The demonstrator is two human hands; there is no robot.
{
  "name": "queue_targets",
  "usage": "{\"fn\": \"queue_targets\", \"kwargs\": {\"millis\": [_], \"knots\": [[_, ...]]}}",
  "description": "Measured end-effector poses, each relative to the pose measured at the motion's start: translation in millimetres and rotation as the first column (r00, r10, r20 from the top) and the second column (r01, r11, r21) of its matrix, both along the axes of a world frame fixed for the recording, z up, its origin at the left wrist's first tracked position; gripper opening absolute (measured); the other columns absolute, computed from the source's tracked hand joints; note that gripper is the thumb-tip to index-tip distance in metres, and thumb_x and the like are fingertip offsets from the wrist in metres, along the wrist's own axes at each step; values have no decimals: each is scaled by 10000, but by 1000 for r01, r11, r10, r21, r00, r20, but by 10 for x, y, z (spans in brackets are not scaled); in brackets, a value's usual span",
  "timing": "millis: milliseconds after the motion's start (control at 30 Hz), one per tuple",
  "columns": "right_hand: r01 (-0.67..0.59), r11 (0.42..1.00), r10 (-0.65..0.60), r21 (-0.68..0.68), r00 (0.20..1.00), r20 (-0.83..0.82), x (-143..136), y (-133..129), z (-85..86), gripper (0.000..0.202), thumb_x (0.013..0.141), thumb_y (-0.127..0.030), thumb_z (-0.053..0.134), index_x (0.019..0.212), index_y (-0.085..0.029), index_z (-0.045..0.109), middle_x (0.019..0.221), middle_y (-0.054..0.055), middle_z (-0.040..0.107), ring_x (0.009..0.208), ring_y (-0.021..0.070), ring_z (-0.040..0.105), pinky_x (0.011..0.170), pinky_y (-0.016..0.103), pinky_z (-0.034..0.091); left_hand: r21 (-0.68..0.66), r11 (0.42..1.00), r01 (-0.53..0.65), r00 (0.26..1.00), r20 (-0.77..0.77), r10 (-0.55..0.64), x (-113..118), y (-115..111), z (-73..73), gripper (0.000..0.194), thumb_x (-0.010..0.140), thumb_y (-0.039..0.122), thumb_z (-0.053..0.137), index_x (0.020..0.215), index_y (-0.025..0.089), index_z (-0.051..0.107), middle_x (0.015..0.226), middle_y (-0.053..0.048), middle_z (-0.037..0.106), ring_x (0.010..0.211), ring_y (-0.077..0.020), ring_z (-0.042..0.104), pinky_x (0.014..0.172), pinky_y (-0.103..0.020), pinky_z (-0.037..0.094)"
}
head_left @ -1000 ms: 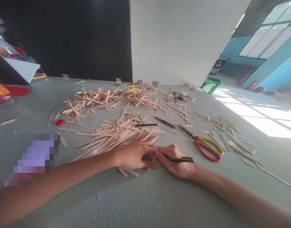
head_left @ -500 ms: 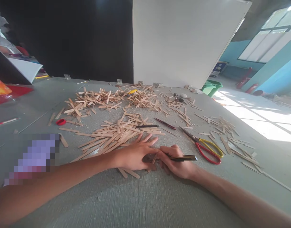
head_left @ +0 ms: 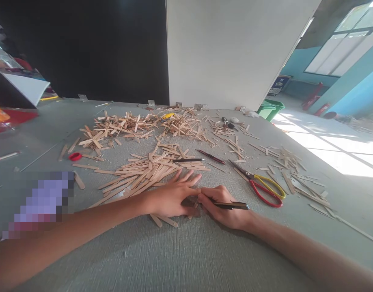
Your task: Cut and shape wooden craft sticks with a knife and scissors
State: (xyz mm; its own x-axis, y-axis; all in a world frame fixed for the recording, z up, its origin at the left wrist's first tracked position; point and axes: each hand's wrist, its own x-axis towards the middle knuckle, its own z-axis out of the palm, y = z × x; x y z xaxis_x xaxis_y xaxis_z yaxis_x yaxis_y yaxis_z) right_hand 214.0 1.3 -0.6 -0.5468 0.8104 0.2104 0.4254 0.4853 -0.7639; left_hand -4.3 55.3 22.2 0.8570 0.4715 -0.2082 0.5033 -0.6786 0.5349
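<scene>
My left hand (head_left: 174, 196) lies on the grey table with several fingers spread, its thumb and forefinger around a small brown piece (head_left: 190, 201). My right hand (head_left: 224, 209) is closed around a dark pen-like tool (head_left: 235, 205), its fingertips meeting that piece and my left forefinger. The tool's tip is hidden by the fingers. Beyond my left hand spreads a heap of wooden sticks (head_left: 152, 168), with a black pen (head_left: 188, 160) across it. Two stick ends (head_left: 169, 221) show below my left hand.
Scissors with red and yellow handles (head_left: 267, 190) lie to the right. A dark red pen (head_left: 210, 156), a red ring (head_left: 75, 156), keys (head_left: 229, 124) and more stick piles (head_left: 116, 127) are on the table (head_left: 162, 259). Black and white panels (head_left: 229, 52) stand behind.
My right hand has shifted slightly left against my left hand, and the tool in it lies a little lower. The whole view has moved slightly.
</scene>
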Motion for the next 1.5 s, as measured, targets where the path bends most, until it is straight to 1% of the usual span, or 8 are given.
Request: {"fn": "queue_targets", "kwargs": {"millis": [133, 267, 500, 700, 900, 1100, 1233, 1500], "knots": [[-42, 999, 42, -11, 999, -10, 13, 7, -3, 323, 1075, -259, 433, 766, -188, 493, 613, -64, 430, 527, 78, 342, 549, 239, 289, 6, 1000, -1, 1000, 7, 1, -12, 2, 12, 549, 948, 552, 680, 1467, 430, 546, 1744, 15, 77, 1598, -378, -12, 1249, -661, -2], [-50, 999, 49, -18, 999, -8, 34, 4, -17, 299, 1077, -270, 443, 809, -178, 540, 619, -55, 477, 526, 76, 389, 551, 230, 314, 15, 1000, 6, 1000, 9, -6, -4, 11, 25, 488, 940, 501, 709, 1409, 429, 595, 1736, 14, 163, 1596, -371, 105, 1249, -659, 61], [20, 985, -25, -173, 999, -28, 16, 9, 19, 430, 1101, -362, 413, 726, -186, 530, 553, -36, 558, 439, 70, 475, 489, 201, 370, 36, 999, -3, 1000, 20, 2, 14, 16, -27, 406, 901, 511, 754, 1271, 356, 693, 1740, -19, 111, 1594, -365, -28, 1247, -649, -34], [33, 964, -68, -262, 990, -126, 38, -10, -17, 414, 1095, -438, 418, 771, -200, 513, 583, -23, 603, 407, 93, 554, 437, 200, 402, 16, 1000, -1, 999, 42, 1, -1, 10, -27, 465, 912, 552, 727, 1334, 368, 659, 1741, -33, 102, 1591, -358, -56, 1247, -645, -34], [60, 981, -68, -186, 997, -35, 29, -1, -18, 419, 1091, -395, 437, 732, -201, 526, 484, -41, 552, 414, 90, 491, 480, 208, 386, 23, 1000, -8, 1000, 29, 7, 12, 5, -8, 407, 904, 525, 745, 1274, 364, 686, 1741, -13, 109, 1595, -346, -51, 1251, -627, -43], [55, 994, -54, -93, 999, 7, 40, 2, -60, 380, 1075, -340, 472, 733, -189, 544, 515, -67, 465, 454, 75, 388, 485, 220, 301, 18, 1000, -12, 1000, 25, 11, 3, 18, -46, 436, 883, 495, 776, 1291, 376, 677, 1745, 8, 94, 1596, -378, -18, 1244, -659, -14], [34, 999, -33, -34, 999, 7, 30, -9, -76, 355, 1075, -319, 472, 761, -178, 558, 588, -59, 461, 516, 77, 371, 528, 231, 291, 8, 1000, -3, 999, 53, 2, -9, 30, -78, 476, 898, 558, 743, 1335, 389, 660, 1740, -14, 140, 1593, -403, -8, 1224, -703, -11], [-22, 1000, 22, -12, 1000, -8, 32, -13, -86, 336, 1090, -303, 456, 810, -169, 586, 623, -58, 462, 532, 77, 370, 537, 238, 282, 18, 1000, -1, 999, 32, 0, -15, 24, -20, 548, 909, 644, 688, 1411, 439, 611, 1740, 5, 83, 1590, -404, -23, 1235, -680, -17]]}}
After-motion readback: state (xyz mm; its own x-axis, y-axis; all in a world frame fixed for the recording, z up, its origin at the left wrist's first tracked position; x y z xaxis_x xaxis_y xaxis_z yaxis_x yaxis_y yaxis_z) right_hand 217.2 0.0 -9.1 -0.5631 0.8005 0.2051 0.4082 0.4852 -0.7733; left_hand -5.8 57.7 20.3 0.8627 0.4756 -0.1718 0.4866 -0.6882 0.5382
